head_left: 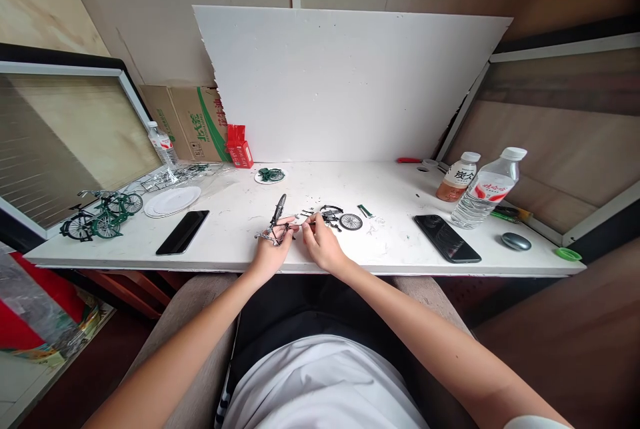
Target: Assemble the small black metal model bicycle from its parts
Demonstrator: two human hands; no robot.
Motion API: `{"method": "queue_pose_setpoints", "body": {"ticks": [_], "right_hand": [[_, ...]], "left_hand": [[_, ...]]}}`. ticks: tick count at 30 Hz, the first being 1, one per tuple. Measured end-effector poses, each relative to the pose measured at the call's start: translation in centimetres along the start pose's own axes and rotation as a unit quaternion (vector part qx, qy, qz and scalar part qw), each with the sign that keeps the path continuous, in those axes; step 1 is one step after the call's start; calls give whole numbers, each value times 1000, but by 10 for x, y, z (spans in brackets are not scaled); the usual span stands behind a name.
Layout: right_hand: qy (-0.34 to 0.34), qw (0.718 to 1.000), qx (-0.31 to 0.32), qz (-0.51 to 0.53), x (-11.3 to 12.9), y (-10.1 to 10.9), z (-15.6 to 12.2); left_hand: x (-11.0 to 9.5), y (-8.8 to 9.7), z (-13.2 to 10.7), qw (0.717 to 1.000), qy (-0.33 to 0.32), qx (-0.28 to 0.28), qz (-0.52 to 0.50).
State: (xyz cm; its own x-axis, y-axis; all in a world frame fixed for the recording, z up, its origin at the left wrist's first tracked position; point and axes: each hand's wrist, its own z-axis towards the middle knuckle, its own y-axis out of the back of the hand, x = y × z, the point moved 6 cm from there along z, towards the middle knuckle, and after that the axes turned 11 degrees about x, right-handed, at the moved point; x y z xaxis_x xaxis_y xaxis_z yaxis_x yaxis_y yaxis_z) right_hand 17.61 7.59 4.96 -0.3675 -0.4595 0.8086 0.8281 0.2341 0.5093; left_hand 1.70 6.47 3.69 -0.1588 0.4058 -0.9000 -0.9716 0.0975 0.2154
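Note:
My left hand (270, 257) is closed around a black miniature bicycle frame (275, 226), whose single visible wheel points up and away from me. Beside it, my right hand (325, 247) has its fingers pinched together close to the frame; what they hold is too small to make out. Just beyond the right hand lie a loose black spoked wheel (351, 222) and black bicycle parts (331, 209). A small green piece (365, 211) is to the right of them. Tiny dark bits are scattered on the white tabletop (390, 246).
Green and black model bicycles (103, 214) stand far left, near white plates (173, 201) and a phone (183, 232). Green parts fill a small plate (271, 176). On the right are another phone (447, 238), two bottles (487, 189) and a mouse (516, 241). A white board (350, 82) stands behind.

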Motion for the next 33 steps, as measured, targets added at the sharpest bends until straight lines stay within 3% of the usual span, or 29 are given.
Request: {"method": "queue_pose_setpoints", "body": {"ticks": [16, 22, 33], "right_hand": [[-6, 999, 17, -34, 3, 0, 0], [5, 1000, 26, -14, 1, -2, 0], [-10, 997, 15, -72, -1, -2, 0]], "left_hand": [[4, 4, 0, 1000, -12, -15, -5], [0, 2, 0, 1000, -12, -14, 7], [-5, 1, 0, 1000, -8, -14, 1]]}}
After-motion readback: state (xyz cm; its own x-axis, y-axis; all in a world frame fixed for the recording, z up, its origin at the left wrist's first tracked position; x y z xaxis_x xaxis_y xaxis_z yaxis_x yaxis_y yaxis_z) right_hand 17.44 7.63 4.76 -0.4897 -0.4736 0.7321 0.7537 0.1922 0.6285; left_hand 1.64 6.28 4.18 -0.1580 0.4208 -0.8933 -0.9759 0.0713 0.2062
